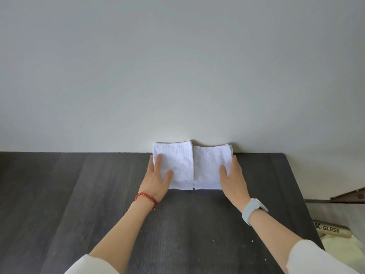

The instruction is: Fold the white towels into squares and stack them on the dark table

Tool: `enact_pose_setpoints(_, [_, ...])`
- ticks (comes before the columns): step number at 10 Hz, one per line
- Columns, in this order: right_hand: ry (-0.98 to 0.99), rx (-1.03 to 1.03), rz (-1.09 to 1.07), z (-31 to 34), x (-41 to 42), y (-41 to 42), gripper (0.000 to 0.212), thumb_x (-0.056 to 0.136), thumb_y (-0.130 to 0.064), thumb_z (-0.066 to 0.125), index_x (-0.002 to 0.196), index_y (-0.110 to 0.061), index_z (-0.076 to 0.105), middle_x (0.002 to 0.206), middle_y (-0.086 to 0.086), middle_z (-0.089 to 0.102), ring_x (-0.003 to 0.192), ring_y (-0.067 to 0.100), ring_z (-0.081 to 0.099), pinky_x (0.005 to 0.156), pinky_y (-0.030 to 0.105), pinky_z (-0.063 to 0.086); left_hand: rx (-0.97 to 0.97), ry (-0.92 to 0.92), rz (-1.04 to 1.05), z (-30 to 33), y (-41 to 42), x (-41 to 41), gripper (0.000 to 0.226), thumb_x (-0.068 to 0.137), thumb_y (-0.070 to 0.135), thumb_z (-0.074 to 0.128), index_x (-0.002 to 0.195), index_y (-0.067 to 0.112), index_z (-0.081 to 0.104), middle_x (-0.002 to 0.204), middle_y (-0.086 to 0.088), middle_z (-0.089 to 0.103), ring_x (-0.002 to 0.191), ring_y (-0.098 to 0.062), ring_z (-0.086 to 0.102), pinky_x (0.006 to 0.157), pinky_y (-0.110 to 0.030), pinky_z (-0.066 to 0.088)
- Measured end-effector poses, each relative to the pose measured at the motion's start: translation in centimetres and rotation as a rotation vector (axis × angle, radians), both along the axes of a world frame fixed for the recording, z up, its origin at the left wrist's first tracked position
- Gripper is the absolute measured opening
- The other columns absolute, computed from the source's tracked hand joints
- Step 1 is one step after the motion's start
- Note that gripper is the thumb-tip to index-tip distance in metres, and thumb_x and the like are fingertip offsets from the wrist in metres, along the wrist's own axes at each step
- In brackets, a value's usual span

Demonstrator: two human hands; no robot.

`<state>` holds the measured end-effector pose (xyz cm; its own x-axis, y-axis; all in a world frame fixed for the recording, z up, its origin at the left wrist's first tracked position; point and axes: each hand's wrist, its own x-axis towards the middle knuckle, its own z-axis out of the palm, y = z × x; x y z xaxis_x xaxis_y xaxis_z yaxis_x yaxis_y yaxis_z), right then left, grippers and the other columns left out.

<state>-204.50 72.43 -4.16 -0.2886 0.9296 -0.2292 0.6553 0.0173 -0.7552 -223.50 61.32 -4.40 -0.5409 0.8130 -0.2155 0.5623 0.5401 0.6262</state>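
Observation:
Two folded white towels lie side by side at the far edge of the dark table [98, 204], against the wall. On the left towel [177, 163] rests my left hand [156, 175], fingers straight and flat on its left half. My right hand [233, 177] lies against the right side of the right towel [209, 167], thumb on top, fingers along its edge. Each looks like a stack of folded layers; how many is hidden.
A plain pale wall [177, 66] rises directly behind the towels. The table's right edge [304, 194] runs close to my right arm; beyond it sit a cream tube marked "GLASS" [331, 230] and a dark brown strip [345, 196].

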Motion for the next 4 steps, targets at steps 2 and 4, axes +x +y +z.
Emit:
enact_pose_setpoints(2, [0.031, -0.057, 0.014, 0.3, -0.2, 0.1, 0.058, 0.098, -0.028, 0.033, 0.148, -0.015, 0.005, 0.156, 0.003, 0.010, 0.142, 0.022, 0.015, 0.113, 0.034, 0.017, 0.007, -0.022, -0.009, 0.2, 0.1, 0.0, 0.061, 0.095, 0.041, 0.038, 0.147, 0.027, 0.008, 0.156, 0.004, -0.003, 0.130, -0.028, 0.039, 0.095, -0.035, 0.042])
enact_pose_setpoints(4, [0.187, 0.048, -0.152, 2.9, 0.5, 0.1, 0.055, 0.098, -0.022, 0.036, 0.147, -0.011, 0.014, 0.155, 0.004, 0.015, 0.143, 0.018, 0.013, 0.116, 0.033, 0.015, 0.096, 0.316, 0.089, -0.4, -1.6, 1.5, 0.057, 0.096, 0.032, 0.038, 0.146, 0.016, 0.018, 0.155, -0.011, 0.008, 0.143, -0.029, 0.007, 0.115, -0.045, 0.015])
